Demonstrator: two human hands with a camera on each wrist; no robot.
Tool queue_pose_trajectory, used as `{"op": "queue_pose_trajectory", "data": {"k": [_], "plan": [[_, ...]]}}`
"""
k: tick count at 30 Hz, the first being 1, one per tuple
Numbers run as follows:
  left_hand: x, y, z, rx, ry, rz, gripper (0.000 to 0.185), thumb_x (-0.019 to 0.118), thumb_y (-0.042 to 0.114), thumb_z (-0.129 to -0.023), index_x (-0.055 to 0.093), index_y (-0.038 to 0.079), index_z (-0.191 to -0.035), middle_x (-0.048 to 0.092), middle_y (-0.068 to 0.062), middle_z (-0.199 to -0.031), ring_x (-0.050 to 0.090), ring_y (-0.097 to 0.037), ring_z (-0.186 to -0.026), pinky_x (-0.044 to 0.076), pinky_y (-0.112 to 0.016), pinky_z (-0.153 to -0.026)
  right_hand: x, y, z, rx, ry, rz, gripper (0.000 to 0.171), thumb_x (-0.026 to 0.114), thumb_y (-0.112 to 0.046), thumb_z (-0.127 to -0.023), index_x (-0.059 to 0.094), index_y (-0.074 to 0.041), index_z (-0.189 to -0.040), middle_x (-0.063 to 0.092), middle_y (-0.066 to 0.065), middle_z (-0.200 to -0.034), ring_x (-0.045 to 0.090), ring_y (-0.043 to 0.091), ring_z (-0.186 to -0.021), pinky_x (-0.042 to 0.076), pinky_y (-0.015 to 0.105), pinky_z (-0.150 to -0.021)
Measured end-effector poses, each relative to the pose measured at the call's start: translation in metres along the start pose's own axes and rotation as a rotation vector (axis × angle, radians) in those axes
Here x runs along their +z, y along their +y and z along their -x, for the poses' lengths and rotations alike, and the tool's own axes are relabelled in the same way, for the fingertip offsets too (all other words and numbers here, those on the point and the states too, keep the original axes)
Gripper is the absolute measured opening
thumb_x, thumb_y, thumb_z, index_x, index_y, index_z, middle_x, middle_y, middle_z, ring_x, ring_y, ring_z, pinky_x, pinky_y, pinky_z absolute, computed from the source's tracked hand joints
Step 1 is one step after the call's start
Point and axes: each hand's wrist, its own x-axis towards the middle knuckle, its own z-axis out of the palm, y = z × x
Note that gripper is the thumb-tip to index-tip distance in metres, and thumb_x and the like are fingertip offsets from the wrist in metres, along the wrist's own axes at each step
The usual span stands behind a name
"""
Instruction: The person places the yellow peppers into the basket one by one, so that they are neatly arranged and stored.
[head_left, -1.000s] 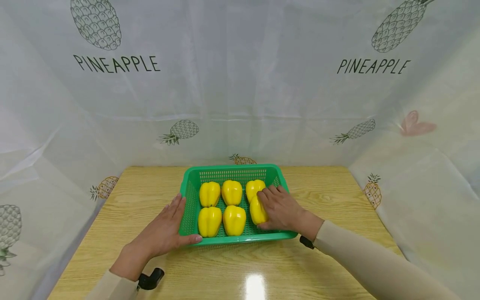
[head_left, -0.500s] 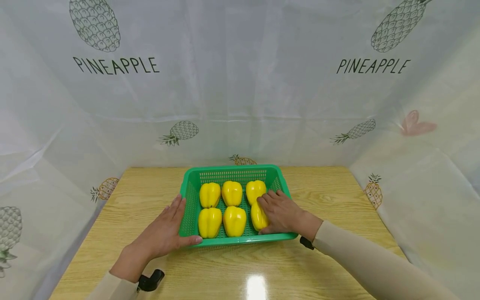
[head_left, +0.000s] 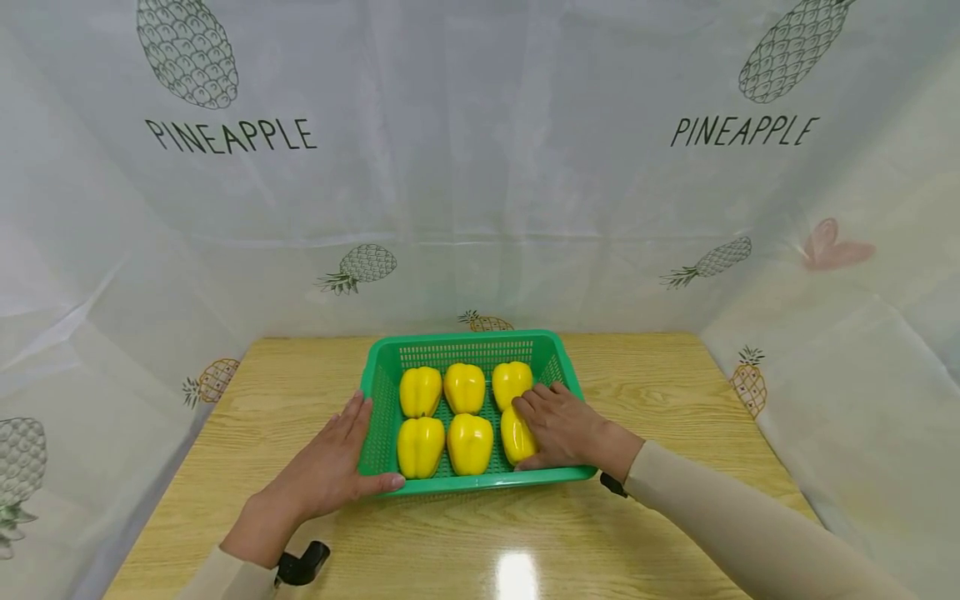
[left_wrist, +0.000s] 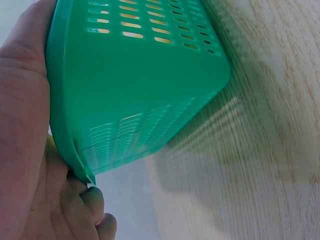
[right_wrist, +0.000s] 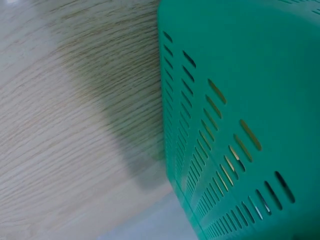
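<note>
Two hands at a green basket of yellow bell peppers on a wooden tabletop.

From the left: the left hand (head_left: 326,475) lies against the left wall of the green plastic basket (head_left: 468,343), fingers straight along its side and thumb along the front rim, its grip flat and open rather than curled. Six yellow bell peppers (head_left: 421,392) sit inside in two rows of three. The right hand (head_left: 564,427) reaches over the right rim, fingers curved over the front-right pepper (head_left: 516,435), its grip clasped on it. The basket rests at mid-tabletop (head_left: 660,392), before a pineapple-printed white curtain (head_left: 480,167).
</note>
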Motion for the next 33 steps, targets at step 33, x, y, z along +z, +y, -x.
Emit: {"op": "queue_pose_trajectory", "data": {"k": [33], "plan": [[-0.002,0.0019,0.003,-0.017,0.015,-0.042,0.128,0.066,0.081,-0.086,0.019,-0.009,-0.165,0.015,-0.031,-0.172,0.017,-0.051,-0.159,0.021,-0.07,-0.126,0.0018,0.0031,0.0055,0.035,0.198,-0.038,0.081,0.06,-0.075,-0.094,0.061,-0.006,-0.135,0.066,0.009,-0.125,0.06,0.029,-0.112,0.047,0.042,-0.089]]}}
